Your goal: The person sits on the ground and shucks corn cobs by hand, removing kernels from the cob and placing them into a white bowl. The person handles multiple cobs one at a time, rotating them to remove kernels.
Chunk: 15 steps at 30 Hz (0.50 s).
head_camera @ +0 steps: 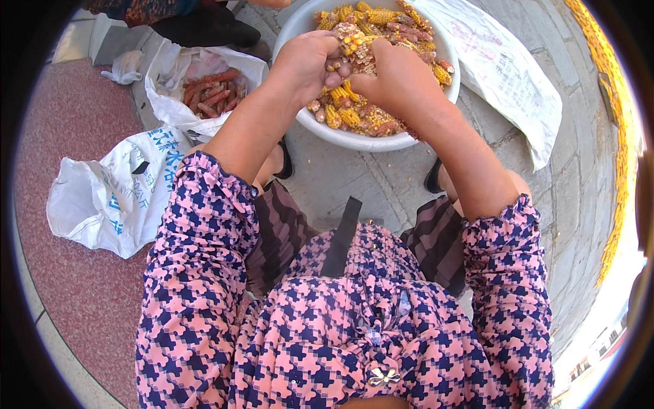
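Over a large white plastic basin (360,144), both hands are at a partly shelled corn cob (359,53) with a patch of yellow kernels on a mostly bare pale surface. My left hand (311,64) grips the cob's left side, and a few loose kernels show among its fingers. From the right, my right hand (403,79) holds the same cob, its fingertips mostly hidden behind the hand. Below and around them, the basin holds many corn cobs (350,117), some full of yellow kernels, others partly stripped and reddish.
Left of the basin stands an open white woven sack (168,110) with bare red cobs (212,94) inside. A second printed sack (133,189) lies nearer. A flattened white sack (495,71) lies right of the basin. Yellow corn (621,153) lines the far right. Another person's dark shoe (209,28) shows top left.
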Each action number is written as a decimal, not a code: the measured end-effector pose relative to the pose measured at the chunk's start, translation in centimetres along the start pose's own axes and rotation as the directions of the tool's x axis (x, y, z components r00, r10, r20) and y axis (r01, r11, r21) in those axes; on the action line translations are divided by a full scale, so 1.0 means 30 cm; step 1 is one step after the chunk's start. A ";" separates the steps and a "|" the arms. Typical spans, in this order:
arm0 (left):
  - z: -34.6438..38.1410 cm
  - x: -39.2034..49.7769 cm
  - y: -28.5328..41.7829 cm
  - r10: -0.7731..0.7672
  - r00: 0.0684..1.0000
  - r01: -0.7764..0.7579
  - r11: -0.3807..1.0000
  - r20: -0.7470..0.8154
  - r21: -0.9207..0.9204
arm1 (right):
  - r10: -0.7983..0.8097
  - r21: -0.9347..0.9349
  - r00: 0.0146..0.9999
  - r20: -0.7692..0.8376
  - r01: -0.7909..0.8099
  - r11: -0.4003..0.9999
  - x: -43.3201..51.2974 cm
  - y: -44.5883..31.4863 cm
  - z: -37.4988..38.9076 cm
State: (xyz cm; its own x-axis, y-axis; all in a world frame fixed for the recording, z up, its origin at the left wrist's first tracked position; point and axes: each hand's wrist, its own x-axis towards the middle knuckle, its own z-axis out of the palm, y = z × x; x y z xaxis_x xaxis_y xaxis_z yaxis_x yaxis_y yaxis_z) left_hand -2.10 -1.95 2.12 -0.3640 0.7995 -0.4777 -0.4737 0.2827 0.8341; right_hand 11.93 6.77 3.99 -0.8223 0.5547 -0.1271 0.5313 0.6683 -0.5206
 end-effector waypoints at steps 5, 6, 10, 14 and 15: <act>0.011 -0.016 0.018 0.045 0.995 -0.036 0.994 0.087 -0.106 | -0.017 0.052 0.999 -0.031 0.019 0.998 0.017 0.021 -0.015; 0.010 -0.021 0.018 0.046 0.994 -0.036 0.994 0.101 -0.102 | -0.013 0.054 0.999 -0.030 0.014 0.998 0.014 0.020 -0.012; 0.003 -0.010 0.000 0.054 0.990 -0.042 0.995 0.133 -0.091 | -0.016 0.005 0.999 -0.051 0.016 1.000 0.006 0.026 0.000; 0.001 -0.007 -0.005 0.067 0.987 -0.056 0.995 0.147 -0.077 | -0.011 0.011 1.000 -0.016 0.011 1.000 0.005 0.026 0.000; 0.001 -0.010 -0.004 0.071 0.989 -0.062 0.996 0.130 -0.068 | -0.016 0.008 1.000 -0.024 0.016 1.000 0.006 0.023 0.002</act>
State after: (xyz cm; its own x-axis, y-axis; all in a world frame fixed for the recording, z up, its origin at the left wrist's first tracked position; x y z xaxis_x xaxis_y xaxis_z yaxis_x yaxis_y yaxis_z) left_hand -1.91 -2.20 2.17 -0.2895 0.8794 -0.3779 -0.5035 0.1959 0.8415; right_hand 12.13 7.30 3.55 -0.8254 0.5558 -0.0990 0.5168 0.6732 -0.5289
